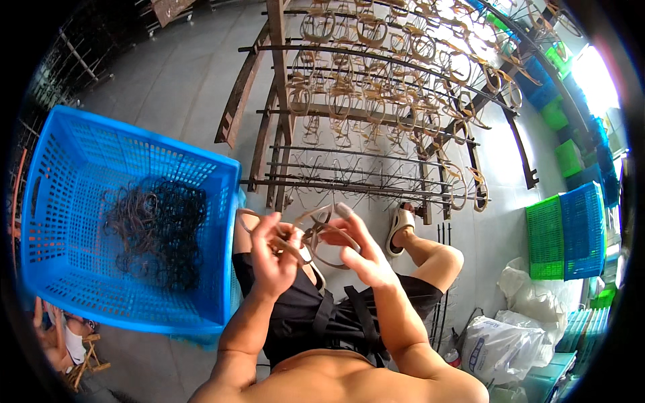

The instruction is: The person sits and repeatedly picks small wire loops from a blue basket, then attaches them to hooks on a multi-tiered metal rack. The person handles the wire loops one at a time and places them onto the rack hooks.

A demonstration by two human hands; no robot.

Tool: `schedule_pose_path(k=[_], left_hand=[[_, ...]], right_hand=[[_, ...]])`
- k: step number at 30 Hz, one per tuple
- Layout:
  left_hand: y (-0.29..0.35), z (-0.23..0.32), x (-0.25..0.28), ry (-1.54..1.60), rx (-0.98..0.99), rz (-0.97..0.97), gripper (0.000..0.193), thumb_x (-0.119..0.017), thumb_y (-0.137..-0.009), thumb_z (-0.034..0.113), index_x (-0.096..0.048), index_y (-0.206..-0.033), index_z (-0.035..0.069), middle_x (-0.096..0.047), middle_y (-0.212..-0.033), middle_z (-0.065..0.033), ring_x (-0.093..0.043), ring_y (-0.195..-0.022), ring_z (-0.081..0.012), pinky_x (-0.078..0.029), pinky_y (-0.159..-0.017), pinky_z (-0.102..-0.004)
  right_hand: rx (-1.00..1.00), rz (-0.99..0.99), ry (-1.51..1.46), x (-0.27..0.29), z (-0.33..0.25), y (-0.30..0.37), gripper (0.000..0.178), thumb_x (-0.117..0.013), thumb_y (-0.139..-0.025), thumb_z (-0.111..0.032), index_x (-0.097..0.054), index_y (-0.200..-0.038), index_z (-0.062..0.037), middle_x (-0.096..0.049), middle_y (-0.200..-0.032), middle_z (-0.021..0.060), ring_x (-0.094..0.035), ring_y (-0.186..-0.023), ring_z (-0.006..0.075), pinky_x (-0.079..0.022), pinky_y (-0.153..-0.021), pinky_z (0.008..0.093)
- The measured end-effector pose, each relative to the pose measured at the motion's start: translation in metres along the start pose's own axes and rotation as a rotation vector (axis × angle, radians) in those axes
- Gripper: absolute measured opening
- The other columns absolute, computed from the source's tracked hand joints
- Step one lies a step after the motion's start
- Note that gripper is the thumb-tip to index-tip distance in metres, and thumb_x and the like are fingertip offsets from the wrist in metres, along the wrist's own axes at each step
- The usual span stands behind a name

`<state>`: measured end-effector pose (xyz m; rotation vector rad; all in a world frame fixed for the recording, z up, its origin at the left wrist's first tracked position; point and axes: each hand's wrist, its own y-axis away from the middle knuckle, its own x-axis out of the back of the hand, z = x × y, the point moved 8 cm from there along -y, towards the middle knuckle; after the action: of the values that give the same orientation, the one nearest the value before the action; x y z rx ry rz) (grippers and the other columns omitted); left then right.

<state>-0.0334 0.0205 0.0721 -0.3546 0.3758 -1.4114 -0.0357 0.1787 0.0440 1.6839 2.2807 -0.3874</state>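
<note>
In front of my lap, both hands work on a bundle of thin tan looped frames [329,254]. Their exact kind is hard to make out. My left hand [274,258] is closed, its fingers pinching the loops near their middle. From the other side, my right hand [363,250] grips the same loops, thumb and fingers curled about them. Where the loops cross, the fingers partly hide them. Many similar tan loops [341,101] hang on a metal rack [383,115] ahead of me.
A large blue basket [127,305] stands at my left, with dark and greyish loops [168,232] heaped inside. Bare wire hooks [349,174] fill the rack's near bars. On the right are a green and blue crate stack [564,232] and white plastic bags [504,346]. Another person [64,339] sits at lower left.
</note>
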Motion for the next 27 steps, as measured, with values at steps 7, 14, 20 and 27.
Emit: schedule_pose_path(k=[7, 14, 20, 27], left_hand=[[0.024, -0.012, -0.025, -0.202, -0.031, -0.253, 0.048, -0.061, -0.083, -0.004, -0.04, -0.125, 0.004, -0.061, -0.093, -0.0124, -0.061, -0.063, -0.0098, -0.048, -0.05, -0.0213], [0.042, -0.088, -0.031, -0.351, 0.354, -0.196, 0.035, -0.054, -0.091, 0.013, -0.045, -0.121, -0.003, -0.067, -0.092, -0.0145, -0.064, -0.071, -0.0169, -0.051, -0.062, -0.028], [0.052, -0.067, -0.089, -0.44, 0.371, -0.309, 0.026, -0.054, -0.09, 0.013, -0.053, -0.111, -0.002, -0.066, -0.089, -0.0186, -0.066, -0.081, -0.0216, -0.051, -0.068, -0.0307], [0.079, -0.048, -0.132, -0.567, 0.183, -0.991, 0.013, -0.058, -0.082, 0.013, -0.062, -0.082, 0.001, -0.061, -0.068, -0.0196, -0.062, -0.064, -0.0359, -0.05, -0.056, -0.0405]], right_hand=[[-0.141, 0.327, 0.615, 0.034, -0.003, 0.018, 0.01, -0.053, -0.088, -0.004, -0.057, -0.095, 0.0019, -0.057, -0.07, 0.0046, -0.052, -0.058, 0.0094, -0.042, -0.053, 0.0229], [0.495, 0.05, 1.316, 0.024, -0.032, 0.037, 0.011, -0.068, -0.073, -0.011, -0.059, -0.079, -0.0091, -0.053, -0.061, 0.0029, -0.055, -0.05, 0.0211, -0.045, -0.049, 0.0322], [0.233, 0.01, 1.075, 0.088, -0.069, 0.061, 0.013, -0.069, -0.075, -0.014, -0.063, -0.085, -0.0075, -0.057, -0.065, 0.0042, -0.059, -0.056, 0.0249, -0.047, -0.05, 0.0325], [0.1, -0.413, 1.054, 0.09, -0.083, 0.067, 0.014, -0.067, -0.074, -0.016, -0.065, -0.086, -0.01, -0.06, -0.067, 0.0055, -0.06, -0.06, 0.0297, -0.049, -0.053, 0.0376]])
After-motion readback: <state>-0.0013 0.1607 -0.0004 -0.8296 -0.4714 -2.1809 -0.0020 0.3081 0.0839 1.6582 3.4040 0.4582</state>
